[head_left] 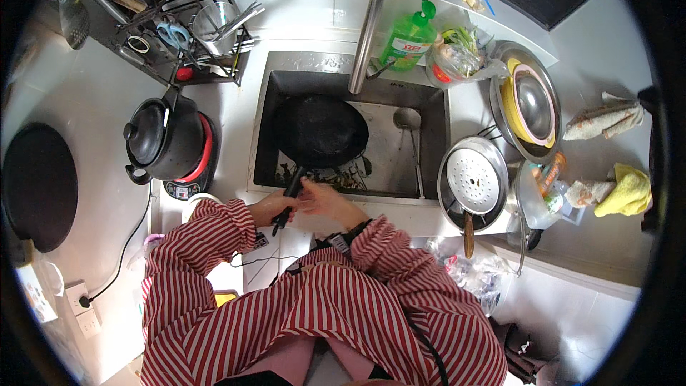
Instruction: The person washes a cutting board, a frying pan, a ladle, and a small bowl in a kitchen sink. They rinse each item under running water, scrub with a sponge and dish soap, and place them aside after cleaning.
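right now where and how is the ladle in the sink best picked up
Probably by the near end of its handle, from above at the near side of the sink. The metal ladle lies right of the black pan, round bowl at the far end, with its long thin handle pointing back toward the person, so the handle looks easiest to reach.

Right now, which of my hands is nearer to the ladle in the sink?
Right. Your right hand is at the black pan's handle, left of the ladle; your left hand is at the same handle, farther left.
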Motion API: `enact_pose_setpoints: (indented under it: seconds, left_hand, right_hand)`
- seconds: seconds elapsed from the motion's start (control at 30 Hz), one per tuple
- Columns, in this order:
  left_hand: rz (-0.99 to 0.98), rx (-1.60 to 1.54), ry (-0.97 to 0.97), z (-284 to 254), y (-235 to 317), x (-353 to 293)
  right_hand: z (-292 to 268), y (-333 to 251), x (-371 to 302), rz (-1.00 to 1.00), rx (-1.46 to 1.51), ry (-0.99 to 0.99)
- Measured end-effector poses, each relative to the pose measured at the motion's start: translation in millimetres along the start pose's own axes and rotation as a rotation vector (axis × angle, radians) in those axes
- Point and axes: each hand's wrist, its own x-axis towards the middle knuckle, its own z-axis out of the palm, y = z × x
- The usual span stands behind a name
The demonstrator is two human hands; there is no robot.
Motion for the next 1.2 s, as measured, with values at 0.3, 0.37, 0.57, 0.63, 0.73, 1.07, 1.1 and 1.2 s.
enact_pose_setpoints:
  seconds: [0.3, 0.37, 0.57, 0.63, 0.73, 1.07, 1.1, 1.2]
  left_hand:
    - [0.260, -0.397, -0.063, 53, -52, 9]
    - [0.292, -0.410, -0.040, 79, -71, 10]
    - [0.506, -0.323, 0.075, 149, -114, 27]
    - [0.644, -0.215, 0.190, 165, -123, 39]
    - [0.650, -0.058, 0.342, 180, -129, 45]
    - [0.434, -0.491, -0.082, 186, -60, 8]
    - [0.352, -0.595, -0.199, 181, -53, 6]
    - [0.157, -1.097, -0.463, 168, -45, 5]
  right_hand:
    - [19, 33, -59, -0.310, -0.290, 0.102]
    - [8, 45, -80, -0.371, -0.508, 0.220]
    - [-48, 75, -121, -0.527, -0.682, 0.173]
    - [-65, 80, -125, -0.546, -0.661, 0.108]
    - [-80, 84, -130, -0.449, -0.483, -0.004]
    - [-75, 24, -158, -0.303, -0.415, -0.037]
    - [-73, 14, -165, -0.326, -0.448, -0.021]
    - [-62, -31, -184, -0.280, -0.853, 0.000]
